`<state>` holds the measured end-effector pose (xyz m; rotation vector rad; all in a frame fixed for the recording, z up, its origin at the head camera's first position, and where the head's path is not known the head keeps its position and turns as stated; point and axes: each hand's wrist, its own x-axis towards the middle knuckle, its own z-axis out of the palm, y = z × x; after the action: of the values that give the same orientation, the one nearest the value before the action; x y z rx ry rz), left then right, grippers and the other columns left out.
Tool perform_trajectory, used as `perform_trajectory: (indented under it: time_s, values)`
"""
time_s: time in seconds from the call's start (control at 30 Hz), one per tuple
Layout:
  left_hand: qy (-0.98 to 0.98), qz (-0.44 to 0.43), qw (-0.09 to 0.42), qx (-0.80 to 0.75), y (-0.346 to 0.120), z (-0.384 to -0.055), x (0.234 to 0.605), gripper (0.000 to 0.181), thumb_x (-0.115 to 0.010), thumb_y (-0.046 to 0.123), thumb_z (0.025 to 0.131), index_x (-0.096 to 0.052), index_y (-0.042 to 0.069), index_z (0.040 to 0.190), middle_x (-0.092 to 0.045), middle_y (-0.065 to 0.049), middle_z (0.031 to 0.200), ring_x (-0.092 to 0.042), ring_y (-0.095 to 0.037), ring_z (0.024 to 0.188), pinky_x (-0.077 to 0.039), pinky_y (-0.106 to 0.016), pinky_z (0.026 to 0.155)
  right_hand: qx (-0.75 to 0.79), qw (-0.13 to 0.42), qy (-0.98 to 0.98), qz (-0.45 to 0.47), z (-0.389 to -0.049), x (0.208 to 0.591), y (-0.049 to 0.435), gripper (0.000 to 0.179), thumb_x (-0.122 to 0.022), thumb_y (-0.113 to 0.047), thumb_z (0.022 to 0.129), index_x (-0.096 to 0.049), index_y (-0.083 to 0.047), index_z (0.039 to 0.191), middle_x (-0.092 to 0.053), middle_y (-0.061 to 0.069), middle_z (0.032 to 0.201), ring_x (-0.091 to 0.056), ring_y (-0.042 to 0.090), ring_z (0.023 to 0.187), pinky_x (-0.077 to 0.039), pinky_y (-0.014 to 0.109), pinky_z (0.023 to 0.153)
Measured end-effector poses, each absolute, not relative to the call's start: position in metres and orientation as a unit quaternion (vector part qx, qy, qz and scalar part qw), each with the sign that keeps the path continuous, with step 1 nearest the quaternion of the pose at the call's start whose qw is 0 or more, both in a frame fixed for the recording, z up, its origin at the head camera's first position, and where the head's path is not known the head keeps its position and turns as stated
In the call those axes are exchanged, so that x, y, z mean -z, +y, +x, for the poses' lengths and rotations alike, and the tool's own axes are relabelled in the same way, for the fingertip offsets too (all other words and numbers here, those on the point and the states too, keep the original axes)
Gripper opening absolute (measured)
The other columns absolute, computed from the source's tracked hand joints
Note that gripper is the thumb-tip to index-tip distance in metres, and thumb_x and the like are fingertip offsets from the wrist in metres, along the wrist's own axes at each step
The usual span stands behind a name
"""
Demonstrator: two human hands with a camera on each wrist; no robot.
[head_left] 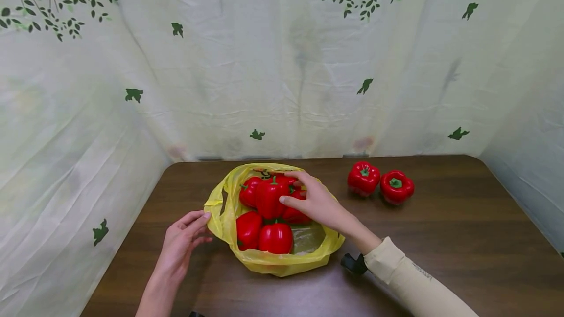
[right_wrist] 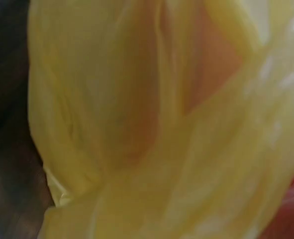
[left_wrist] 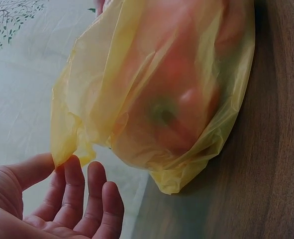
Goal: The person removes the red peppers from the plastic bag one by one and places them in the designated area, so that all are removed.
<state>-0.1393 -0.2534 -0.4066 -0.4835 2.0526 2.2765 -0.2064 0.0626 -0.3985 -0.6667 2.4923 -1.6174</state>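
A yellow plastic bag (head_left: 282, 267) stands on the table with its mouth spread open. Several red bell peppers (head_left: 275, 238) lie inside it, one red bell pepper (head_left: 270, 198) sitting above the others. Between thumb and fingertips my left hand (head_left: 181, 242) pinches the bag's left edge; the left wrist view shows this pinch on the thin yellow film (left_wrist: 63, 142). My right hand (head_left: 319, 204) reaches over the bag's right side, thumb and fingers spread, thumb tip by the uppermost pepper. In the right wrist view, yellow film (right_wrist: 151, 149) covers most of the picture and hides the fingers.
Two more red bell peppers, one pepper (head_left: 363, 179) and another pepper (head_left: 396, 187), stand side by side at the back right of the brown wooden table (head_left: 440, 238). A pale curtain (head_left: 273, 72) with printed leaves hangs behind the table and along its sides.
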Motion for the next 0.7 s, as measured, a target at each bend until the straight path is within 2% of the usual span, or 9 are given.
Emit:
perform_trajectory:
  time_s: [0.17,0.27,0.5,0.7]
  values:
    - [0.661,-0.155,0.017,-0.734,-0.253,-0.139,0.408,0.009,-0.072,0.022,0.092,-0.071,0.013,0.093,-0.069,0.001,0.089,-0.065,-0.015,0.074,-0.056,-0.032,0.07,0.499,0.058,0.838,-0.213,-0.214,0.398,0.053,0.067,-0.074,-0.04,0.087,-0.046,-0.014,0.142,-0.057,0.002,0.126,-0.058,0.022,0.109,-0.052,0.036,0.087]
    - [0.661,-0.155,0.017,-0.734,-0.253,-0.138,0.408,0.009,-0.072,0.021,0.092,-0.071,0.013,0.094,-0.07,0.001,0.089,-0.066,-0.015,0.074,-0.056,-0.031,0.07,0.463,0.064,0.858,-0.211,-0.219,0.397,0.048,0.07,-0.072,-0.046,0.086,-0.046,-0.015,0.143,-0.055,-0.001,0.131,-0.056,0.017,0.111,-0.05,0.035,0.09]
    - [0.661,-0.144,0.014,-0.736,-0.253,-0.138,0.407,0.005,-0.071,0.017,0.093,-0.07,0.013,0.092,-0.07,0.001,0.086,-0.066,-0.015,0.073,-0.056,-0.032,0.069,0.394,0.083,0.89,-0.213,-0.226,0.396,0.035,0.079,-0.068,-0.058,0.085,-0.042,-0.016,0.146,-0.056,0.001,0.134,-0.055,0.018,0.115,-0.048,0.039,0.094]
    - [0.661,-0.142,0.009,-0.737,-0.254,-0.136,0.407,0.004,-0.071,0.017,0.093,-0.07,0.013,0.091,-0.069,0.001,0.086,-0.066,-0.015,0.073,-0.056,-0.033,0.069,0.382,0.081,0.895,-0.216,-0.227,0.395,0.029,0.075,-0.072,-0.053,0.084,-0.045,-0.017,0.144,-0.056,0.001,0.134,-0.053,0.018,0.118,-0.047,0.039,0.096]
